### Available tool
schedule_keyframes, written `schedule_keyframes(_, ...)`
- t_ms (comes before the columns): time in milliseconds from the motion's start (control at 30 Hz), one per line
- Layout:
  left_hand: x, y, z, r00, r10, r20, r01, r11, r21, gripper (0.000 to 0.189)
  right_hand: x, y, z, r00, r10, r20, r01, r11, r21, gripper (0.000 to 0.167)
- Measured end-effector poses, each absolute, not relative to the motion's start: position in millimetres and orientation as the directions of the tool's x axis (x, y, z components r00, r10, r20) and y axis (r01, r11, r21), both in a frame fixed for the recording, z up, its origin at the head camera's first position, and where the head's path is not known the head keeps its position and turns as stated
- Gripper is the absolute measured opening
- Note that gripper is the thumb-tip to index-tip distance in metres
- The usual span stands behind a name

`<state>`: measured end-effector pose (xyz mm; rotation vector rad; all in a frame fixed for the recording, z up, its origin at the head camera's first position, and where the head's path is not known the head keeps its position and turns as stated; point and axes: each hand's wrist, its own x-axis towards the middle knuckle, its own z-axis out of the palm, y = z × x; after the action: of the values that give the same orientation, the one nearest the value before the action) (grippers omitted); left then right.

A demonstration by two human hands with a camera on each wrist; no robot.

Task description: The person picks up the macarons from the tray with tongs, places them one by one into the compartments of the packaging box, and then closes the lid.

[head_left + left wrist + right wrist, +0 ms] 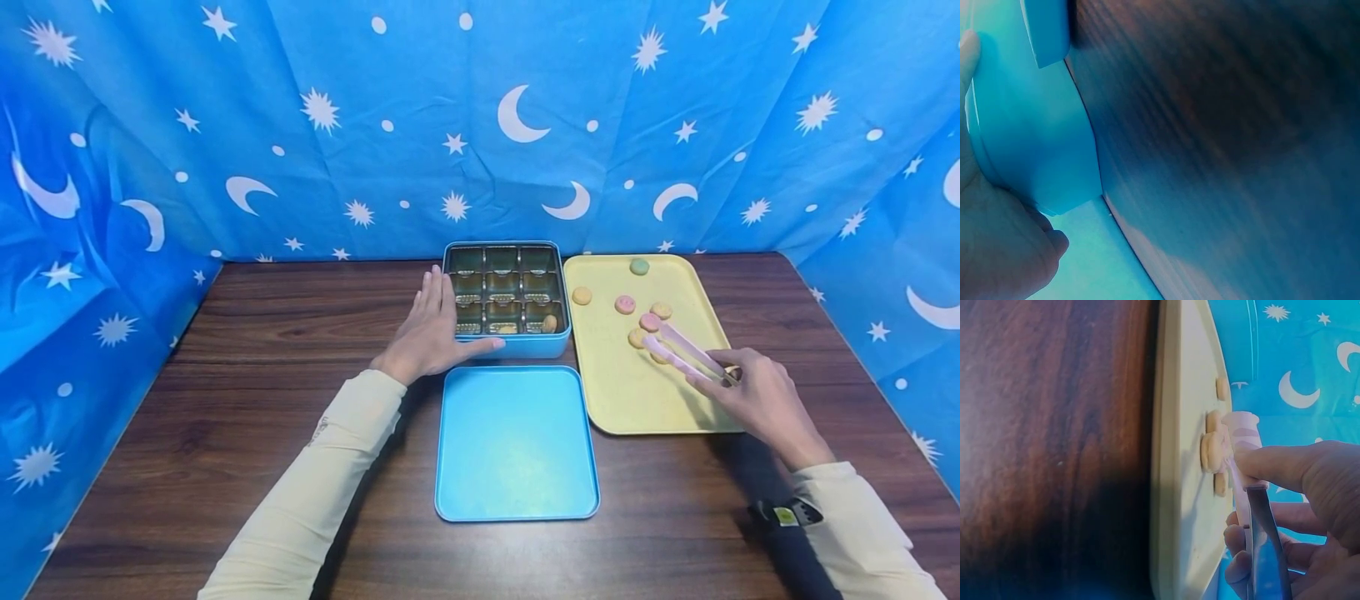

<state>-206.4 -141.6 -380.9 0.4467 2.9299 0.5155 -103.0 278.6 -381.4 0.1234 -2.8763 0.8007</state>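
My left hand lies against the near left corner of a blue square tin, fingers straight along its left side and thumb across its front. A divided gold insert fills the tin. A brown cookie sits in its front right compartment, and a pale one shows in the front middle. My right hand grips pink-tipped metal tongs over a yellow tray. The tongs' tips are spread beside a pink cookie and a yellow cookie; whether they touch either, I cannot tell.
Farther back on the tray lie a green cookie, another pink cookie and yellow cookies. A blue square lid lies on the wooden table in front of the tin. Blue star-patterned cloth hangs behind and at both sides.
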Motion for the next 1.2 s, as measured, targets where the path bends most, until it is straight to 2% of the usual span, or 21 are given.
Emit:
schedule_keyframes(567, -206.6, -141.9, -380.7, -0.941, 0.333, -0.063, 0.291, 0.889, 0.354, 0.134, -101.1, 283.2, -386.9, -0.997, -0.026, 0.077, -0.062, 0.853, -0.518, 0.049)
schedule_keyframes(1000, -205.7, -141.3, -379.5, -0.946, 0.316, -0.076, 0.269, 0.893, 0.361, 0.133, -100.5, 283.3, -390.4, -0.995, -0.024, 0.095, -0.07, 0.851, -0.521, 0.046)
schedule_keyframes(1200, -205.6, -141.9, -380.6, -0.946, 0.314, -0.076, 0.268, 0.894, 0.36, 0.133, -99.1, 283.5, -387.2, -0.99, -0.025, 0.141, -0.094, 0.86, -0.502, 0.047)
